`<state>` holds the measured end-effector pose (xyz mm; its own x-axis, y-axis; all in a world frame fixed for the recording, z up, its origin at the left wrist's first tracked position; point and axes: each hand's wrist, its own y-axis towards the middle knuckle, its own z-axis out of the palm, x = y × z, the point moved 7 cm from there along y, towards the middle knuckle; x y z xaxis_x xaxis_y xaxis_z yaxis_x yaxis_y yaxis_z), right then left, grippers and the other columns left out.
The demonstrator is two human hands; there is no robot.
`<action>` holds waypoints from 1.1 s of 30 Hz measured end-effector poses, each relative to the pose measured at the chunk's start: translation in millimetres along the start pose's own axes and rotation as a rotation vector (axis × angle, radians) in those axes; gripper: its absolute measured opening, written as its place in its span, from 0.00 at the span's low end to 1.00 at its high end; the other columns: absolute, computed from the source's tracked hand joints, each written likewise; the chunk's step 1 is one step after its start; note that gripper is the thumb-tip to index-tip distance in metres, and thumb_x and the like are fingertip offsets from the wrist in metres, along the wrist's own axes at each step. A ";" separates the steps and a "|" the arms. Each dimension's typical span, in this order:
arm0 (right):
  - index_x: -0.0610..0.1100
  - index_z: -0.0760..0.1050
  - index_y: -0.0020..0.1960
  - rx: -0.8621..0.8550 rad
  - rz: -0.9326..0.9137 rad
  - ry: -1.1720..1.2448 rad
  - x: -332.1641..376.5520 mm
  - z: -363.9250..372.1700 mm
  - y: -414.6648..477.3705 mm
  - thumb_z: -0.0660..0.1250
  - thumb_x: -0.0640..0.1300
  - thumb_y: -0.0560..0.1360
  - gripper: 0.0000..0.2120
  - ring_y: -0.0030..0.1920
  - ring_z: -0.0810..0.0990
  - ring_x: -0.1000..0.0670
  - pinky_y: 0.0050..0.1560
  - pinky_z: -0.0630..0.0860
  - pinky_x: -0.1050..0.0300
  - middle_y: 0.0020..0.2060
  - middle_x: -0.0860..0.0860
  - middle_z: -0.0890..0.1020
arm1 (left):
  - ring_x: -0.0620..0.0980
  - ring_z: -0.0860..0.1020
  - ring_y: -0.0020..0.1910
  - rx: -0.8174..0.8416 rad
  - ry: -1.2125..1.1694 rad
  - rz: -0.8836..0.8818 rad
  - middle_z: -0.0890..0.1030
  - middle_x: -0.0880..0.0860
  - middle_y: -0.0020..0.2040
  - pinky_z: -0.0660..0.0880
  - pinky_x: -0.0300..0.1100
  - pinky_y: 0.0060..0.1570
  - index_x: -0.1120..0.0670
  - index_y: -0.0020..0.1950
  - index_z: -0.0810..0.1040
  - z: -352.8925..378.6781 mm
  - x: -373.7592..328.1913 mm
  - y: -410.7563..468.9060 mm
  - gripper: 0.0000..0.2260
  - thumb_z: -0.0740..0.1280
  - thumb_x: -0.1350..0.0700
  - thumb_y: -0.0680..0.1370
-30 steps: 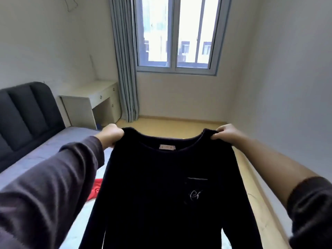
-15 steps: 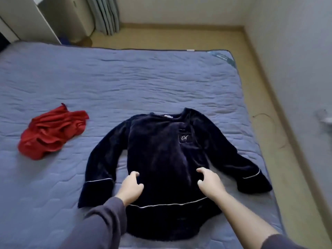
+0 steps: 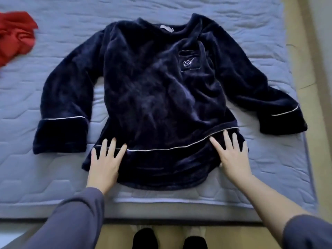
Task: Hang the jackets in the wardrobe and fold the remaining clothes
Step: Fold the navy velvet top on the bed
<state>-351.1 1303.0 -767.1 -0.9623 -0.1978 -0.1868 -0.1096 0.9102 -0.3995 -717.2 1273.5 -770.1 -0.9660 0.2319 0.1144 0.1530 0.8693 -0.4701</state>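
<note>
**Navy top [image 3: 152,83]: smoothing step, fold not started**

Left hand [image 3: 104,164] and right hand [image 3: 231,157] lie flat on the hem, fingers spread, gripping nothing. It's face up on the bed [image 3: 53,168], sleeves out. Next up, probably folding a sleeve inward.

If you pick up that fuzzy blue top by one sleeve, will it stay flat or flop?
Probably flop: the navy top lies creased on the mattress. Its plush pile looks thick, so it is likely heavyish and unlikely to slide.
</note>
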 end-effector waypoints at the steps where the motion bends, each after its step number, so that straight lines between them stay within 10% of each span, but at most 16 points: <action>1: 0.50 0.71 0.70 -0.055 -0.021 -0.001 0.4 0.1 8.5 0.76 0.34 0.61 0.39 0.61 0.73 0.29 0.55 0.69 0.30 0.66 0.34 0.72 | 0.68 0.73 0.60 -0.090 0.001 0.006 0.74 0.65 0.61 0.71 0.63 0.49 0.57 0.66 0.71 -3.6 2.9 5.1 0.26 0.64 0.63 0.67; 6: 0.40 0.74 0.59 -0.215 -0.070 0.068 -11.6 -9.6 22.8 0.73 0.27 0.59 0.30 0.30 0.76 0.37 0.26 0.71 0.50 0.38 0.36 0.76 | 0.62 0.73 0.36 -0.275 0.034 0.071 0.73 0.62 0.39 0.67 0.48 0.25 0.62 0.49 0.76 -23.3 19.4 9.9 0.13 0.57 0.67 0.68; 9: 0.40 0.76 0.55 -0.119 -0.142 0.039 -32.3 -12.9 -8.6 0.73 0.28 0.58 0.26 0.36 0.77 0.37 0.25 0.64 0.54 0.39 0.40 0.74 | 0.63 0.72 0.38 -0.323 -0.037 0.007 0.73 0.63 0.42 0.67 0.50 0.27 0.62 0.48 0.77 -40.5 49.1 -16.5 0.14 0.54 0.64 0.68; 13: 0.44 0.72 0.57 0.054 -0.119 0.149 -60.7 -6.9 -55.7 0.67 0.33 0.68 0.19 0.45 0.77 0.39 0.30 0.71 0.51 0.48 0.45 0.74 | 0.65 0.73 0.54 -0.356 -0.540 -0.535 0.74 0.61 0.56 0.73 0.57 0.50 0.59 0.59 0.76 -40.3 102.5 -64.6 0.21 0.62 0.72 0.68; 20: 0.45 0.64 0.69 0.180 0.296 0.835 -76.2 42.4 -46.6 0.66 0.43 0.70 0.29 0.67 0.67 0.42 0.63 0.66 0.51 0.67 0.42 0.66 | 0.66 0.72 0.60 -0.086 -1.022 -0.883 0.75 0.67 0.60 0.68 0.53 0.60 0.62 0.65 0.69 21.2 72.8 -59.5 0.17 0.61 0.66 0.76; 25: 0.45 0.71 0.55 0.008 0.468 1.027 -82.0 43.1 -48.7 0.60 0.31 0.72 0.15 0.55 0.74 0.43 0.50 0.68 0.53 0.56 0.43 0.76 | 0.68 0.72 0.59 -0.143 -0.888 -0.877 0.75 0.68 0.59 0.68 0.55 0.59 0.64 0.63 0.71 27.2 64.8 -60.8 0.16 0.62 0.68 0.75; 30: 0.42 0.69 0.48 -0.162 0.525 0.783 -115.5 4.2 -95.2 0.58 0.24 0.66 0.18 0.43 0.70 0.43 0.42 0.66 0.52 0.48 0.44 0.70 | 0.68 0.76 0.48 -0.310 -0.828 -0.990 0.77 0.67 0.47 0.75 0.60 0.49 0.56 0.50 0.72 8.1 103.2 -115.6 0.09 0.62 0.64 0.71; 33: 0.44 0.67 0.51 -0.032 0.365 0.562 -108.7 3.8 -119.7 0.59 0.26 0.69 0.17 0.39 0.71 0.40 0.38 0.70 0.46 0.49 0.44 0.67 | 0.67 0.76 0.45 -0.141 -0.685 -1.018 0.76 0.64 0.44 0.76 0.60 0.48 0.51 0.47 0.68 21.1 116.1 -143.7 0.10 0.64 0.62 0.70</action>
<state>-232.4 1214.2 -702.4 -0.9215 0.3366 0.1938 0.2487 0.8946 -0.3712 -855.7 1166.2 -707.8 -0.5619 -0.8171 -0.1289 -0.7520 0.5695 -0.3319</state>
